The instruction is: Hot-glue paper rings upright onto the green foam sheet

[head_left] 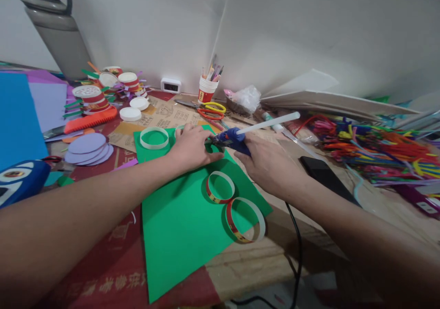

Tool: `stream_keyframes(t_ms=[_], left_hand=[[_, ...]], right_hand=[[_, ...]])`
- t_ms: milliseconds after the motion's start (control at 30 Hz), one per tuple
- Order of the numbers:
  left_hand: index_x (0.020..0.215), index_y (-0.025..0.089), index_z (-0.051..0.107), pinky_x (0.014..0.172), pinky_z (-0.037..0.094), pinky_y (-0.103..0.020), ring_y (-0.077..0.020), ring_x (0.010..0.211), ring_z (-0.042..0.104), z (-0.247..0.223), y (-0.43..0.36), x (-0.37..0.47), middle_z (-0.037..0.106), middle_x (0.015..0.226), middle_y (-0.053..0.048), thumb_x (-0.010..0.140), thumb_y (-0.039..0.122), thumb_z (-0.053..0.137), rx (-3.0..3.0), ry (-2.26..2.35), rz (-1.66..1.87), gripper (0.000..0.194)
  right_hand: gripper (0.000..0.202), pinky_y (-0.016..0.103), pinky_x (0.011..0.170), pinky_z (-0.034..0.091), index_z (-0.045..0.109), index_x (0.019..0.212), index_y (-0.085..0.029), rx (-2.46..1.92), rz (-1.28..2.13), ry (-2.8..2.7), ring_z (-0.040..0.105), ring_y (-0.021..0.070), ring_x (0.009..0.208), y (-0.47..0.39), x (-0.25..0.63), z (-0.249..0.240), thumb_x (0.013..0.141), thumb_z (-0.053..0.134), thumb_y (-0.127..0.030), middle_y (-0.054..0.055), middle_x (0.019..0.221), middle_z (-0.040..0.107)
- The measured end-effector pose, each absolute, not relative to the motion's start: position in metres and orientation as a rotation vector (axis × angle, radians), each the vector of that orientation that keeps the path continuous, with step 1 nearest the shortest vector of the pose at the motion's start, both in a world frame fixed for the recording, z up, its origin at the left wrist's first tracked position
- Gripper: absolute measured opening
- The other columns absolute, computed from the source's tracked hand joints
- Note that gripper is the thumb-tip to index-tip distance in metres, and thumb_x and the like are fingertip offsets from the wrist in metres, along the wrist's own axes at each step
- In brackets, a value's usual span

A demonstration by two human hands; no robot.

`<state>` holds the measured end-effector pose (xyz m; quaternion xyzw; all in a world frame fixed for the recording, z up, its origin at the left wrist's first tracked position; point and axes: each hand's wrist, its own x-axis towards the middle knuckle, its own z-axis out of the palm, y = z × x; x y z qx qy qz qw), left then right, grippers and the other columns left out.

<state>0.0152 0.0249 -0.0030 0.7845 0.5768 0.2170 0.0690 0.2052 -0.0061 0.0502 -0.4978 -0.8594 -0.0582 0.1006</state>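
Note:
A green sheet point(178, 235) lies on the table in front of me. My right hand point(263, 162) is wrapped round a blue glue gun point(229, 138) with a white glue stick point(270, 122) jutting from its back. The gun's nozzle points left, close to the fingers of my left hand point(192, 148). Those fingers are curled over a paper ring at the sheet's top edge, which they mostly hide. Another white ring point(154, 138) rests at the sheet's top left. Two red and white rings point(220, 187) point(245, 220) stand along its right side, the nearer one overhanging the edge.
Scissors point(211, 111) and a cup of pens point(208, 89) stand behind. Purple discs point(89, 149), an orange cutter point(91, 119) and decorated cups point(91, 99) are left. A black phone point(326, 178), a cable point(298, 249) and pipe cleaners point(388, 144) lie right.

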Motion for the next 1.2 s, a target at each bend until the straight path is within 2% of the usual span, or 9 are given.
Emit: stream_keyframes(t_ms=[167, 367, 800, 1067, 1200], left_hand=[[0.104, 0.027, 0.070, 0.094, 0.035, -0.051, -0.0357, 0.115, 0.049, -0.003, 0.026, 0.016, 0.066, 0.109, -0.008, 0.072, 0.068, 0.066, 2.343, 1.739, 0.651, 0.052], [0.106, 0.027, 0.070, 0.096, 0.035, -0.052, -0.0365, 0.117, 0.048, -0.002, 0.026, 0.015, 0.066, 0.111, -0.008, 0.072, 0.070, 0.065, 2.335, 1.740, 0.632, 0.055], [0.107, 0.028, 0.070, 0.097, 0.035, -0.051, -0.0360, 0.117, 0.048, -0.001, 0.026, 0.016, 0.066, 0.111, -0.008, 0.071, 0.070, 0.066, 2.331, 1.754, 0.619, 0.055], [0.108, 0.029, 0.072, 0.097, 0.035, -0.051, -0.0372, 0.118, 0.048, 0.000, 0.027, 0.014, 0.065, 0.111, -0.009, 0.071, 0.073, 0.064, 2.317, 1.726, 0.612, 0.058], [0.109, 0.028, 0.071, 0.096, 0.035, -0.051, -0.0376, 0.116, 0.048, 0.000, 0.027, 0.014, 0.065, 0.109, -0.009, 0.071, 0.074, 0.063, 2.323, 1.729, 0.613, 0.060]], right_hand=[[0.027, 0.033, 0.078, 0.047, 0.062, 0.113, -0.016, -1.487, -0.113, -2.540, 0.064, 0.0256, 0.095, -0.006, 0.208, 0.049, 0.096, 0.048, -0.031, 0.012, 0.105, 0.071], [0.032, 0.034, 0.077, 0.047, 0.059, 0.122, -0.019, -1.477, -0.169, -2.517, 0.065, 0.0259, 0.095, -0.007, 0.218, 0.044, 0.098, 0.046, -0.034, 0.011, 0.105, 0.070], [0.028, 0.033, 0.076, 0.047, 0.062, 0.117, -0.017, -1.432, -0.136, -2.531, 0.065, 0.0251, 0.094, -0.007, 0.211, 0.046, 0.095, 0.046, -0.025, 0.011, 0.104, 0.071], [0.025, 0.033, 0.076, 0.046, 0.064, 0.108, -0.017, -1.454, -0.237, -2.577, 0.065, 0.0248, 0.092, -0.008, 0.220, 0.046, 0.097, 0.045, -0.030, 0.011, 0.101, 0.070], [0.026, 0.033, 0.077, 0.045, 0.063, 0.110, -0.016, -1.460, -0.251, -2.558, 0.064, 0.0247, 0.092, -0.010, 0.219, 0.047, 0.097, 0.045, -0.029, 0.012, 0.100, 0.070]])
